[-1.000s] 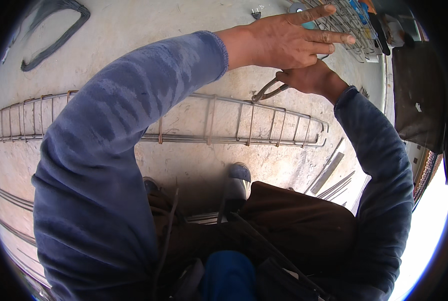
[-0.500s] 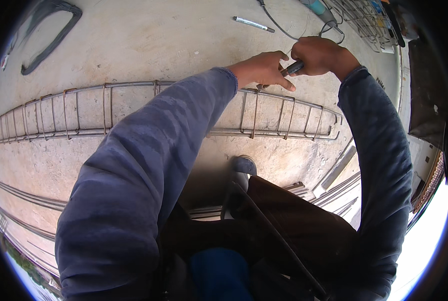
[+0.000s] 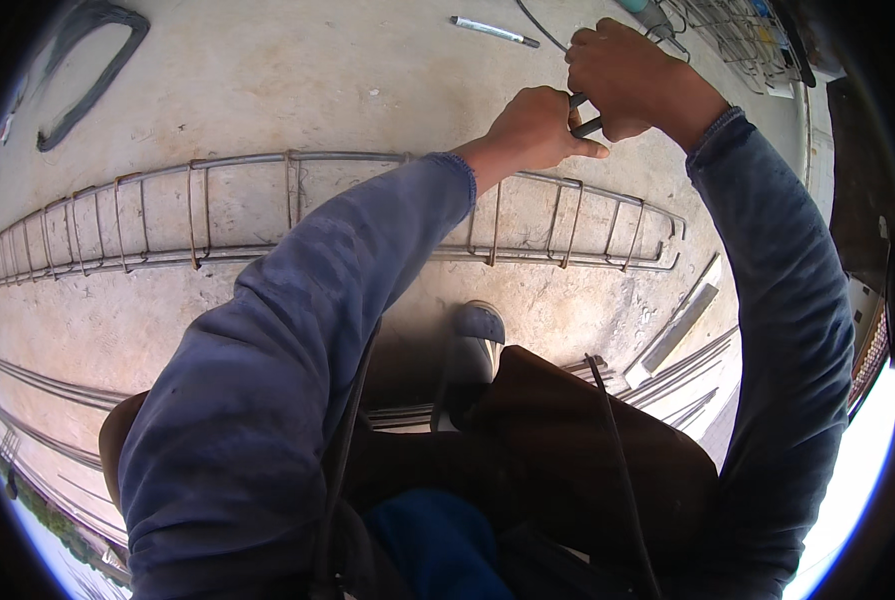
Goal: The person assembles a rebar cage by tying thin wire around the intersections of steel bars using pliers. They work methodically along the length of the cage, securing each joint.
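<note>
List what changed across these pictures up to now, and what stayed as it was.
A second ago the left hand was spread open over the wire basket; it has pulled back and closed, meeting the right hand on a dark tool handle above the rebar cage. The right hand kept its grip on the tool throughout. The cage and loose bars lie as before.

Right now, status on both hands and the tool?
Left hand and right hand both closed on dark metal tool handles. Long rebar cage below on concrete. Nothing obstructing.

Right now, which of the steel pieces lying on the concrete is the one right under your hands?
The long ladder-like rebar cage, two rails joined by bent ties; both hands, left hand and right hand, work above its right part. The loose bars lie nearer the feet.
</note>
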A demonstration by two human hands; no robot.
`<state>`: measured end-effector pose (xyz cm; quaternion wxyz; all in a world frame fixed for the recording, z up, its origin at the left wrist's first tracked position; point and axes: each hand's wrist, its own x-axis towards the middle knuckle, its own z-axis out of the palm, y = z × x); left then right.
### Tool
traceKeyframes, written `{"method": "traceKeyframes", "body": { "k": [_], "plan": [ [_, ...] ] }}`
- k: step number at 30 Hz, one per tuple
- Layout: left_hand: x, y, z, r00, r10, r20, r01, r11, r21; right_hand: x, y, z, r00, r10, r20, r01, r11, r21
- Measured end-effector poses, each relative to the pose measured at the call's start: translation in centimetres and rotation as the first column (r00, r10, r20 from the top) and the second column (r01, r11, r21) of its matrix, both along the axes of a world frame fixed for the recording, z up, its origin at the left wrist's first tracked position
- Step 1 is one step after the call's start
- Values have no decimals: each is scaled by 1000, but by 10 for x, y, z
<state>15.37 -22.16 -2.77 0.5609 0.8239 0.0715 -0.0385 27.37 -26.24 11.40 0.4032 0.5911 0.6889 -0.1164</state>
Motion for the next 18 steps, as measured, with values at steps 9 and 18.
{"method": "traceKeyframes", "body": {
  "k": [9, 18],
  "plan": [
    [-6, 66, -12, 973, -108, -204, -3, 878, -479, -17, 60, -26, 970, 243, 27, -244, 968, 61],
    [-16, 65, -43, 989, 16, -148, -124, 640, -759, -6, 60, -57, 878, 476, 46, -476, 861, 178]
  ]
}}
